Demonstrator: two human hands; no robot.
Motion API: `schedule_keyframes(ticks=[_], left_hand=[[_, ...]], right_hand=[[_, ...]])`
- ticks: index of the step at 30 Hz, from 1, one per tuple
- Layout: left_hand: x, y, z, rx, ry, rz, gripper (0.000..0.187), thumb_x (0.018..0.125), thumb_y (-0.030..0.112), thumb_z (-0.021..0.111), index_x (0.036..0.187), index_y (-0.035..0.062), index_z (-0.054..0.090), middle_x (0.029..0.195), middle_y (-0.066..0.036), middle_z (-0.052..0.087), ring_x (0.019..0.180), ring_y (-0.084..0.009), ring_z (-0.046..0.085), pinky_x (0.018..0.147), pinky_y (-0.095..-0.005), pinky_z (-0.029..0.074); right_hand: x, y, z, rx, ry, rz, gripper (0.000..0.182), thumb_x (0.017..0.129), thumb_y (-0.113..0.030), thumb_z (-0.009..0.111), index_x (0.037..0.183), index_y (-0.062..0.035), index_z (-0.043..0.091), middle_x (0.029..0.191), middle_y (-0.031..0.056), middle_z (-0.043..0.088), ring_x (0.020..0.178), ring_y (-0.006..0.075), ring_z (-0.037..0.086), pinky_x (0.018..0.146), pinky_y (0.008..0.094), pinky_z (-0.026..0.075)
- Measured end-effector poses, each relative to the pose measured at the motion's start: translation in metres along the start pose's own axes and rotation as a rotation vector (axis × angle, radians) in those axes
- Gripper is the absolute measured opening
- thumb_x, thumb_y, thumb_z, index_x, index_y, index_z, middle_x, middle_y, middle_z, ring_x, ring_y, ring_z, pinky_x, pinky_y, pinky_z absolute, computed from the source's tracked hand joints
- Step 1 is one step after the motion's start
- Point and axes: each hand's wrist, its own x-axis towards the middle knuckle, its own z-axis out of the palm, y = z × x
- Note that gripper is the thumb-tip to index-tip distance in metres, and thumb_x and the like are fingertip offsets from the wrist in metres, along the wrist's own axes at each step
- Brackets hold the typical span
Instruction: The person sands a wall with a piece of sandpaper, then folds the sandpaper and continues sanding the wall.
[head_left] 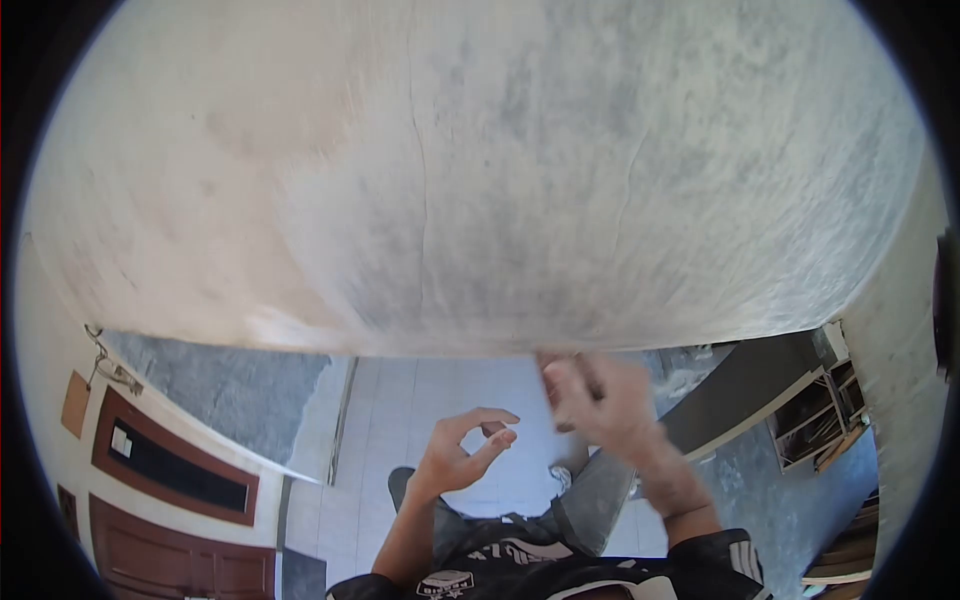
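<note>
A broad whitish plaster wall (560, 180) with grey smears and thin cracks fills the upper view. Right at its lower edge, my right hand (610, 400) is closed around a small reddish-brown piece of sandpaper (547, 380), blurred by motion and partly covered by the fingers. My left hand (462, 452) hangs in the air to the left, lower than the wall's edge. Its fingers are curved, with a gap between thumb and forefinger and nothing in it.
Pale floor tiles (395, 400) show beneath my hands, around my legs. At the lower left are a reddish-brown door (150, 540) and a framed dark panel (180, 470). Wooden shelving (810, 420) stands at the right, and stacked boards (845, 550) lie at the lower right.
</note>
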Motion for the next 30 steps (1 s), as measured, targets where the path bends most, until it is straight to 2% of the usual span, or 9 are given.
schedule_keyframes(ticks=[2, 5, 7, 10, 16, 19, 22, 25, 30], left_hand=[[0.004, 0.003, -0.006, 0.025, 0.026, 0.027, 0.013, 0.091, 0.012, 0.070, 0.098, 0.0018, 0.071, 0.079, -0.008, 0.070, 0.073, -0.0140, 0.065, 0.072, -0.0278, 0.052], [0.012, 0.005, -0.013, 0.072, 0.047, 0.133, 0.015, 0.093, 0.014, 0.068, 0.099, 0.0008, 0.070, 0.079, -0.008, 0.071, 0.072, -0.0135, 0.067, 0.071, -0.0271, 0.052], [0.018, 0.008, -0.016, 0.074, 0.054, 0.163, 0.015, 0.092, 0.014, 0.068, 0.098, 0.0006, 0.071, 0.080, -0.008, 0.071, 0.071, -0.0138, 0.067, 0.070, -0.0274, 0.052], [0.021, 0.011, -0.016, 0.028, 0.053, 0.131, 0.011, 0.090, 0.011, 0.070, 0.097, 0.0017, 0.072, 0.086, -0.009, 0.073, 0.073, -0.0146, 0.065, 0.071, -0.0280, 0.052], [0.019, -0.004, -0.017, -0.012, 0.050, 0.086, 0.010, 0.091, 0.009, 0.069, 0.096, 0.0007, 0.072, 0.086, -0.010, 0.073, 0.072, -0.0150, 0.067, 0.070, -0.0280, 0.052], [0.015, -0.012, -0.020, -0.014, 0.055, 0.085, 0.008, 0.091, 0.007, 0.067, 0.093, -0.0002, 0.071, 0.084, -0.010, 0.072, 0.071, -0.0143, 0.067, 0.068, -0.0276, 0.053], [0.020, -0.010, -0.021, 0.019, 0.037, 0.093, 0.007, 0.090, 0.004, 0.066, 0.092, -0.0004, 0.071, 0.084, -0.009, 0.072, 0.070, -0.0142, 0.068, 0.068, -0.0275, 0.053], [0.021, -0.005, -0.018, 0.018, 0.019, 0.075, 0.007, 0.090, 0.003, 0.065, 0.092, -0.0004, 0.071, 0.084, -0.010, 0.072, 0.071, -0.0146, 0.068, 0.068, -0.0275, 0.053], [0.021, -0.016, -0.023, 0.014, 0.024, 0.123, 0.007, 0.089, 0.003, 0.066, 0.091, -0.0007, 0.071, 0.083, -0.010, 0.072, 0.071, -0.0147, 0.068, 0.068, -0.0275, 0.053]], right_hand=[[0.030, -0.054, -0.029, -0.155, 0.157, -0.108, 0.018, 0.091, -0.022, 0.070, 0.084, -0.0056, 0.066, 0.058, 0.0076, 0.058, 0.050, 0.0168, 0.062, 0.045, 0.0311, 0.043], [0.083, -0.076, -0.050, -0.422, 0.372, -0.421, 0.026, 0.091, -0.029, 0.070, 0.079, -0.0066, 0.064, 0.058, 0.0045, 0.057, 0.049, 0.0186, 0.056, 0.049, 0.0342, 0.040], [0.120, -0.099, -0.061, -0.709, 0.562, -0.744, 0.032, 0.091, -0.034, 0.069, 0.076, -0.0064, 0.062, 0.059, 0.0047, 0.056, 0.052, 0.0197, 0.054, 0.057, 0.0358, 0.041], [0.163, -0.135, -0.067, -0.871, 0.738, -0.870, 0.040, 0.091, -0.043, 0.066, 0.076, -0.0069, 0.059, 0.062, 0.0047, 0.058, 0.058, 0.0215, 0.055, 0.072, 0.0393, 0.038], [0.189, -0.153, -0.058, -0.766, 0.801, -0.905, 0.035, 0.094, -0.043, 0.062, 0.080, -0.0107, 0.061, 0.065, 0.0001, 0.062, 0.069, 0.0192, 0.054, 0.080, 0.0457, 0.032], [0.176, -0.129, -0.047, -0.881, 0.755, -0.959, 0.030, 0.094, -0.040, 0.062, 0.082, -0.0122, 0.062, 0.065, 0.0000, 0.062, 0.076, 0.0182, 0.051, 0.083, 0.0445, 0.029], [0.195, -0.154, -0.059, -0.860, 0.864, -0.986, 0.024, 0.091, -0.036, 0.066, 0.081, -0.0144, 0.063, 0.064, -0.0013, 0.061, 0.078, 0.0182, 0.047, 0.084, 0.0439, 0.026], [0.206, -0.161, -0.057, -0.860, 0.922, -0.976, 0.029, 0.090, -0.040, 0.068, 0.081, -0.0121, 0.066, 0.066, -0.0021, 0.053, 0.080, 0.0165, 0.043, 0.083, 0.0413, 0.024], [0.186, -0.128, -0.032, -0.841, 0.896, -0.971, 0.026, 0.090, -0.037, 0.067, 0.081, -0.0130, 0.066, 0.069, -0.0027, 0.056, 0.080, 0.0181, 0.042, 0.083, 0.0429, 0.024]])
